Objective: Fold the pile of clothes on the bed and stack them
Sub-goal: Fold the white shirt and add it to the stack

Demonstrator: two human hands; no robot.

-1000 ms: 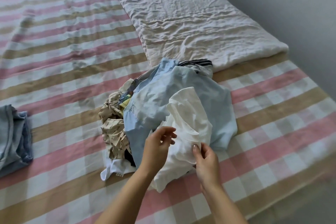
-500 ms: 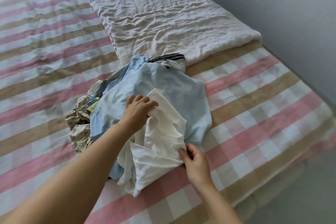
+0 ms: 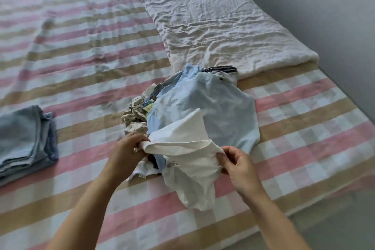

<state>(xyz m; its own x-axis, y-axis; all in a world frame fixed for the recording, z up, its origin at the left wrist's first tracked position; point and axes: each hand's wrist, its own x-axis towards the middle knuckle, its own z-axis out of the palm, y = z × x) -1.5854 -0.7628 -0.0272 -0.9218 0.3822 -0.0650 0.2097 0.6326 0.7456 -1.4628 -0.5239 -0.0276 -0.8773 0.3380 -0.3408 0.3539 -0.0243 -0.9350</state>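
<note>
Since the frame 0.5 s back, the left hand (image 3: 127,148) has come off the top of the pile (image 3: 156,97) and drawn toward the near left. The white garment (image 3: 188,144) is now pulled out sideways between both hands instead of lying slack. The right hand (image 3: 241,168) keeps its hold on the right side of the garment. Left hand: fingers curled round the left end of the garment's bunched upper edge, gripping it. Right hand: thumb and fingertips pinching the right end of the same edge, remaining fingers loosely bent. The upper edge forms a taut band between the hands. One corner stands up against the light blue garment (image 3: 215,107) behind it, and the rest hangs down crumpled onto the bed (image 3: 81,50) at the near side. The pile sits mid-bed, just beyond the hands. The light blue garment is on top, a cream patterned garment (image 3: 134,116) is at its left side, and a dark striped garment (image 3: 221,69) shows at its far end. A folded blue stack (image 3: 24,142) lies at the left edge of view, well apart from the pile. A crinkled white quilt (image 3: 213,20) lies on the far right part of the bed, its near end just beside the striped garment. The sheet is checked pink, tan and white.
</note>
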